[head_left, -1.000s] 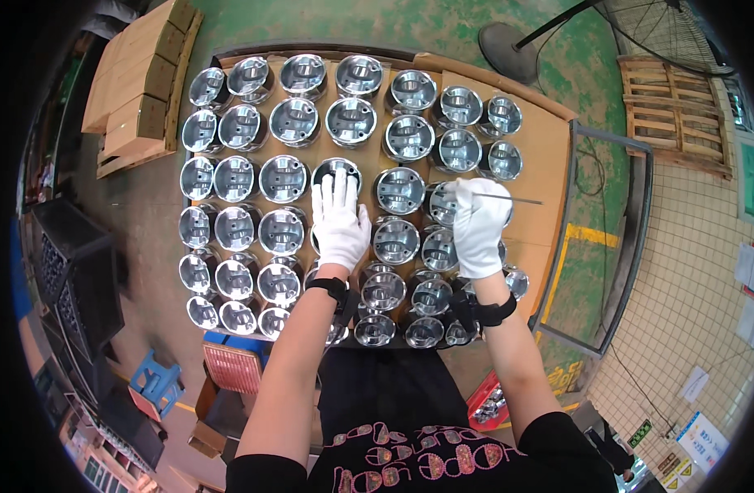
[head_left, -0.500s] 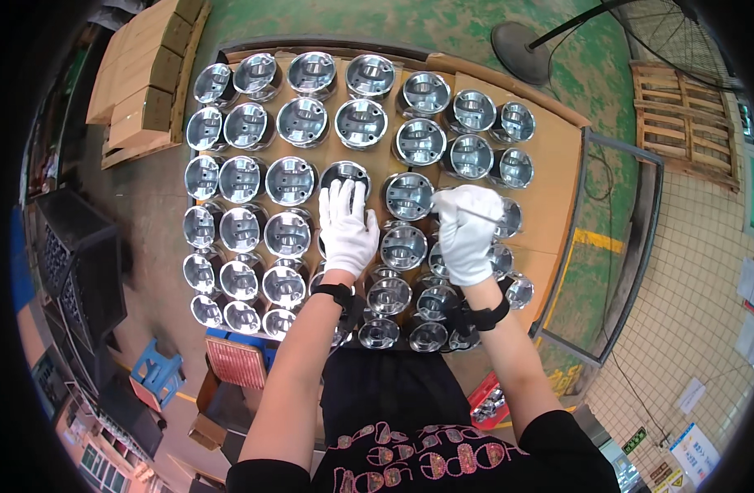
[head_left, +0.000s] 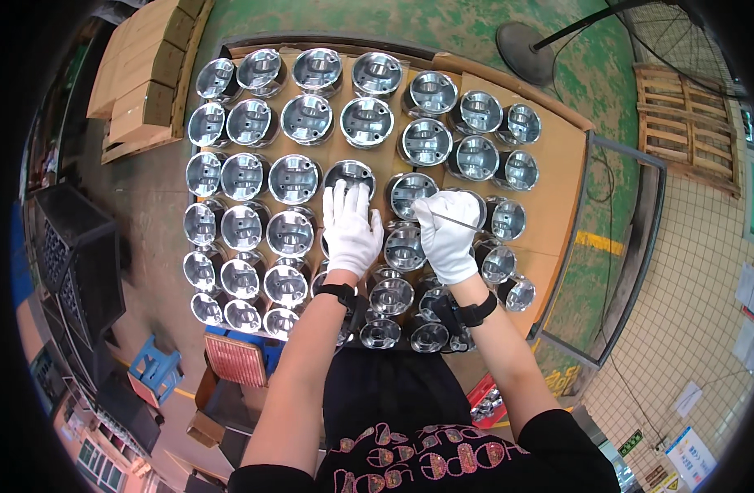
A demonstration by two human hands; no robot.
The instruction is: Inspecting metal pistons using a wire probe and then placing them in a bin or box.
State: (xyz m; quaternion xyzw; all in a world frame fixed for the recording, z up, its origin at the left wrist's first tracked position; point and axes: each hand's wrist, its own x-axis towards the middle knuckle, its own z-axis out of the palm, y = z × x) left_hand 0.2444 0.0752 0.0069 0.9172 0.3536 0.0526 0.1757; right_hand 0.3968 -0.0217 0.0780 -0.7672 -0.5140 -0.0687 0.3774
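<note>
Rows of shiny, cup-shaped metal pistons (head_left: 295,179) stand with their hollow sides up on a cardboard-covered table (head_left: 549,197). My left hand (head_left: 352,234), in a white glove, lies with fingers stretched over the near edge of one piston (head_left: 350,171) in the middle. In my right hand (head_left: 449,242), also gloved, the fingers are closed around a thin dark rod (head_left: 461,222). That hand is over the pistons right of centre, its fingertips beside the near right edge of another piston (head_left: 411,191). What the rod's tip touches is hidden.
A dark metal frame (head_left: 661,189) sticks out at the table's right. Cartons (head_left: 143,111) on a pallet stand far left, a black rack (head_left: 77,255) nearer. A blue stool (head_left: 155,368), a red bin (head_left: 485,401) and a fan base (head_left: 525,53) are on the floor.
My right hand has moved left with the rod, closer to the middle piston rows. The left hand stays at the same piston, shifted slightly to the right. The view has moved a little.
</note>
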